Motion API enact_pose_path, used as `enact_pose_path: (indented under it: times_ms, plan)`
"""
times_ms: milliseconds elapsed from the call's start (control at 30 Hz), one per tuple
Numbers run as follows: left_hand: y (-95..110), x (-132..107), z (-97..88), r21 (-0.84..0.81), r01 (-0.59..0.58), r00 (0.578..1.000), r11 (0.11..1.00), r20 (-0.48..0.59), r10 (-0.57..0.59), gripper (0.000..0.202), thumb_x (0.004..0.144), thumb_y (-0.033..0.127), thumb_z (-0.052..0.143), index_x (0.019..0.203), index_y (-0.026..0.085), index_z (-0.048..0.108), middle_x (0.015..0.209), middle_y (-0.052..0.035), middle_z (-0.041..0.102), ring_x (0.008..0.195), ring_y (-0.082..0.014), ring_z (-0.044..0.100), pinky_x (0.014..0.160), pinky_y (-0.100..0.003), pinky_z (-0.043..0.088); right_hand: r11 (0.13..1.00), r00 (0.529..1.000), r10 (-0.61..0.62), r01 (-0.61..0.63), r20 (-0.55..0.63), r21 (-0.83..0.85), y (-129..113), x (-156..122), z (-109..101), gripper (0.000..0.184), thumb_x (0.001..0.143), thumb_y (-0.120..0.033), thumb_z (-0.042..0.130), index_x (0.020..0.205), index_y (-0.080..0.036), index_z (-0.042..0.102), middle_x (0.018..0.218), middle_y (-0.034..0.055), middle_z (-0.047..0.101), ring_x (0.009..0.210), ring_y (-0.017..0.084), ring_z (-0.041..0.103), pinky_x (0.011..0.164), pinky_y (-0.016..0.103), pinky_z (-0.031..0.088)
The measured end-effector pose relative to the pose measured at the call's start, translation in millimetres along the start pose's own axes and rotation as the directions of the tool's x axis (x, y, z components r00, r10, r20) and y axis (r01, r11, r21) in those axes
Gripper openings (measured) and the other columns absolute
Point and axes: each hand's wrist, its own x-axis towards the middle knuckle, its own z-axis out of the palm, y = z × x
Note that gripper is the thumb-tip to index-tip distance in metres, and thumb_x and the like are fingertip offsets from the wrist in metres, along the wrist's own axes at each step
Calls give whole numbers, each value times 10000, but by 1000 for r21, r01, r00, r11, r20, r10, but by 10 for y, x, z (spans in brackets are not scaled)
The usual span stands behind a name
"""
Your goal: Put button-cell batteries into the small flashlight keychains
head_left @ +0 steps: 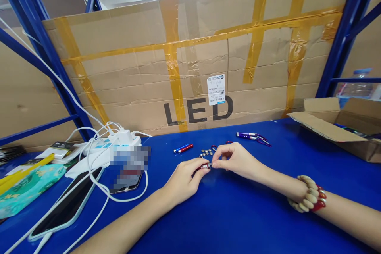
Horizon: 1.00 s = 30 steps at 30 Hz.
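My left hand [186, 176] is closed around a small red and silver mini flashlight [204, 166], held nearly level just above the blue table. At its silver end my right hand [233, 158] pinches with thumb and forefinger; what sits between those fingertips is too small to make out. Just beyond the hands lie several round silver button cells [206, 152] in a cluster. Behind them rest a blue tube [180, 148] and a red tube [186, 149], side by side. A cord loop shows partly behind my right hand.
Two purple flashlights [248, 136] with wrist cords lie at the back right, near an open cardboard box [333, 129]. On the left are a phone [67, 202], tangled white cables and a power strip [125, 139]. A large cardboard sheet [133, 75] stands behind the blue table [238, 218].
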Motion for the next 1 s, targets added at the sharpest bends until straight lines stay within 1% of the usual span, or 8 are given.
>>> enact_pose_path:
  times_ms: [167,367,467,567,700,800,933,1000]
  plan:
    - [7,-32,-4,57,-84,996,995,6,84,208,876,225,413,890,182,616,820,-49,654,732,-159,591,681,-241,446,999,999,-31,30,43,14,-19,-34,14,130,641,-277,668,608,-152,664,545,-26,568,480,70,411,466,205,320]
    - [8,-40,-6,121,-120,993,985,15,119,230,883,227,396,915,172,617,818,-69,647,746,-173,595,689,-256,457,998,996,31,-36,90,55,2,-54,37,194,664,-333,651,635,-141,656,542,-20,551,480,73,414,454,206,314]
    - [-9,-41,-1,150,-124,992,981,3,125,238,887,228,390,939,163,614,812,-71,648,734,-169,594,685,-256,464,989,989,86,-99,119,108,6,-54,50,268,668,-407,648,657,-139,654,550,-16,549,466,73,423,441,208,321]
    - [-33,-41,12,179,-151,987,972,-28,159,235,888,221,389,949,162,608,804,-63,652,721,-163,594,675,-257,471,968,977,170,-191,131,166,-40,-65,55,317,620,-449,686,632,-135,646,529,-23,529,459,66,412,438,202,315]
    - [-53,-37,35,236,-183,976,954,-76,206,223,880,205,396,943,156,605,772,-55,647,691,-165,595,649,-266,481,911,924,349,-374,158,175,-141,-95,42,367,597,-489,696,648,-130,639,445,-45,457,425,50,343,402,192,207]
    - [-49,-28,45,258,-150,981,954,-84,177,215,880,206,398,930,161,602,780,-52,644,697,-165,596,661,-271,486,882,901,398,-428,174,199,-166,-101,36,381,620,-513,671,665,-138,617,455,-49,443,435,46,324,408,185,182]
    - [-36,-12,39,205,-81,989,975,-102,103,212,888,225,399,979,180,585,861,-48,648,803,-163,606,762,-271,483,880,902,386,-423,194,217,-126,-83,42,391,647,-526,648,613,-147,555,466,-53,425,441,43,316,410,179,187]
    - [-31,-7,33,170,-54,993,984,-97,71,211,890,233,401,993,187,579,877,-42,648,821,-158,605,783,-268,476,882,907,368,-410,203,231,-104,-72,39,390,651,-524,647,612,-150,543,468,-57,414,445,44,318,409,174,196]
